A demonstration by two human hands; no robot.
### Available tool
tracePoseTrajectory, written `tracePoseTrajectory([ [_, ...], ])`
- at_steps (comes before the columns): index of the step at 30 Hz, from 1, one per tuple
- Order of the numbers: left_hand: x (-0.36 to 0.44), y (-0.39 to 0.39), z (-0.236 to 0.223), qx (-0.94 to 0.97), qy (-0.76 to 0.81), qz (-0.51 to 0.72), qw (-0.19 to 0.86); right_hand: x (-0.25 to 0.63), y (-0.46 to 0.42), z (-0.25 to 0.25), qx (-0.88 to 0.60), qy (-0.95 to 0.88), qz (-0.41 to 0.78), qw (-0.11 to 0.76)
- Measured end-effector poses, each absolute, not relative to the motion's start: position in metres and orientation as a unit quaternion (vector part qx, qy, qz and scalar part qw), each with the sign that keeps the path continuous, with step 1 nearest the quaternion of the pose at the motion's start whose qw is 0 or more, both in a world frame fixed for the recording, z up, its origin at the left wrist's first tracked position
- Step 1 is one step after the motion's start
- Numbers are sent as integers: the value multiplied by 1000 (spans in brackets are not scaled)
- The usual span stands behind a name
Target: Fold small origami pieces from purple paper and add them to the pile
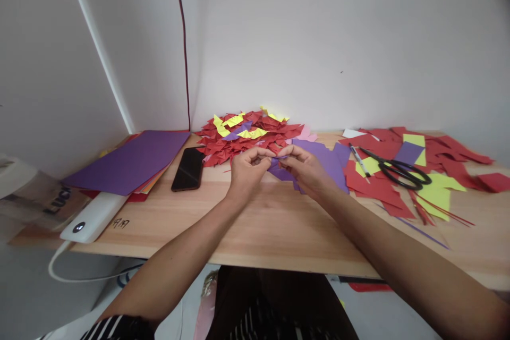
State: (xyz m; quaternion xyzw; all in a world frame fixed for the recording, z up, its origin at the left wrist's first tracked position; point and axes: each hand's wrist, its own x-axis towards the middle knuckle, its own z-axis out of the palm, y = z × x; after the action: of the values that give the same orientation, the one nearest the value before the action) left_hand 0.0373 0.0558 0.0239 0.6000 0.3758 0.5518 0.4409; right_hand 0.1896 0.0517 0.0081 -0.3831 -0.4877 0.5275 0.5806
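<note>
A small folded piece of purple paper (278, 160) is pinched between my two hands above the middle of the table. My left hand (250, 170) grips its left end with thumb and fingertips. At its right end, my right hand (306, 170) pinches it the same way; the fingers hide most of its shape. Beneath and behind my right hand lie cut purple sheets (329, 162). Just beyond my hands, against the wall, rises a pile of folded paper pieces (247, 135), mostly red with a few yellow and purple ones.
Left of my hands lie a black phone (188, 169), a stack of coloured paper (131, 162) and a white power bank (93, 218) with a cable. On the right, black-handled scissors (404, 175) and a pen (359, 160) rest on red scraps (378, 194) and yellow ones (436, 196).
</note>
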Motion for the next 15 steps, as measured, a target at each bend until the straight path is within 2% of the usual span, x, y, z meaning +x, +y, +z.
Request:
tracePoseTrajectory([
  [15,34,61,22,618,371,537,438,191,47,12,-434,-596,394,549],
])
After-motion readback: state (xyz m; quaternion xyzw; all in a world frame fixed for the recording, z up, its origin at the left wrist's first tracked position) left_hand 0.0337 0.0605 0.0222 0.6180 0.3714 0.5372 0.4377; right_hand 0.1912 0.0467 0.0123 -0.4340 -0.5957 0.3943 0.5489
